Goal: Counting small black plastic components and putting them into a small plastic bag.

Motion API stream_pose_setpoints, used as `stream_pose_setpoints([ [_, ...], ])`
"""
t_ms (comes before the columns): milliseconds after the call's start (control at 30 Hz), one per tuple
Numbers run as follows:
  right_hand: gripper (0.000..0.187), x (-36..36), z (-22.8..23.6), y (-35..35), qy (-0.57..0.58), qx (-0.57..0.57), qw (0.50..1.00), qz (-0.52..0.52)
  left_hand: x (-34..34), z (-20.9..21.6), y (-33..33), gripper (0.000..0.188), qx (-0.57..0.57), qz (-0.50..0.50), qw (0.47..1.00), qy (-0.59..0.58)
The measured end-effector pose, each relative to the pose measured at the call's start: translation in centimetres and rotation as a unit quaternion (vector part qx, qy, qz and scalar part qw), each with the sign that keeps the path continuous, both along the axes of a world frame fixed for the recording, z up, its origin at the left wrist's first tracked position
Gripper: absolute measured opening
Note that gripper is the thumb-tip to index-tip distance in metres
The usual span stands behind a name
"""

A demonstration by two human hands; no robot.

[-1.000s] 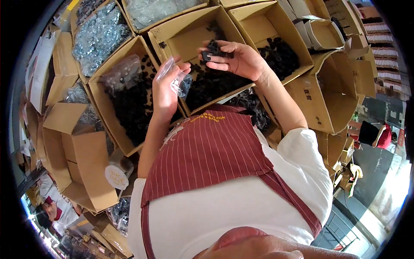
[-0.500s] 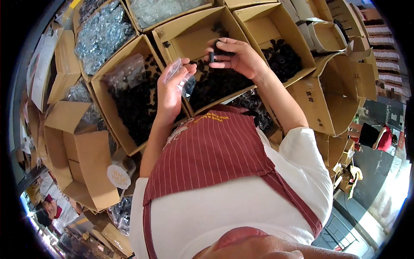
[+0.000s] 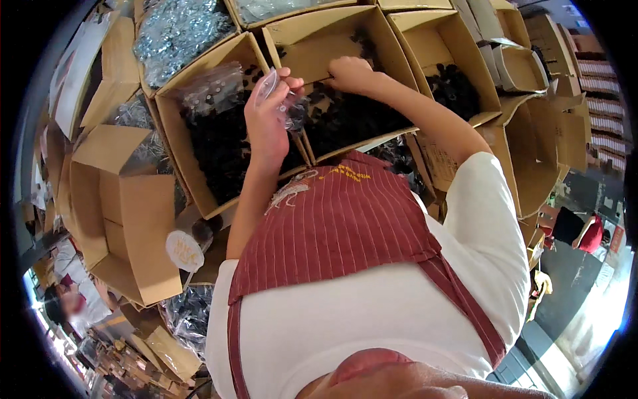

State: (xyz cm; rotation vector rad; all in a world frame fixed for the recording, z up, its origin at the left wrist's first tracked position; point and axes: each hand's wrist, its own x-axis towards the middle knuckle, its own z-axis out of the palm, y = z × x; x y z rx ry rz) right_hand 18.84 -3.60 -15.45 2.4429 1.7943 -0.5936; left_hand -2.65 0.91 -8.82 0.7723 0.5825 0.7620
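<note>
A maroon apron (image 3: 345, 239) carries thin pale stripes, yellow lettering and a whitish printed figure; beneath it, the T-shirt (image 3: 385, 312) is plain white. The cardboard box (image 3: 319, 40) at top centre is tan-brown, and the small parts (image 3: 362, 120) inside it are solid black. The plastic bag (image 3: 294, 116) is clear. The heap of pieces (image 3: 183, 40) at upper left glints silvery blue. A white tag (image 3: 185, 250) bears golden lettering.

A pinstriped maroon apron (image 3: 345, 233) covers a white shirt (image 3: 359, 326).
</note>
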Motion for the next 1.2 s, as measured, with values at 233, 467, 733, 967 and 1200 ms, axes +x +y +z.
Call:
stream_pose_setpoints([
  [233, 0.034, 2.8, 0.9, 0.8, 0.185, 0.003, 0.983, -0.001, -0.2, -0.3, 0.0, 0.033, 0.053, -0.002, 0.997, 0.053],
  [467, 0.024, -2.1, 13.7, -4.3, 0.580, 0.236, 0.764, -0.153, 0.6, 0.8, -1.2, 0.024, 0.165, -0.069, 0.979, 0.093],
  [733, 0.023, -4.7, 15.0, -6.8, 0.525, 0.295, 0.796, -0.057, 2.5, 2.4, -2.4, 0.026, 0.103, -0.146, 0.984, 0.018],
  [967, 0.036, -3.5, 15.9, -6.2, 0.643, 0.212, 0.719, -0.156, 3.0, 1.0, -2.3, 0.023, 0.165, -0.186, 0.967, 0.047],
  [1200, 0.032, -2.9, 16.9, -6.4, 0.588, 0.163, 0.788, -0.086, 3.2, 0.3, -2.1, 0.016, 0.079, -0.179, 0.980, -0.035],
])
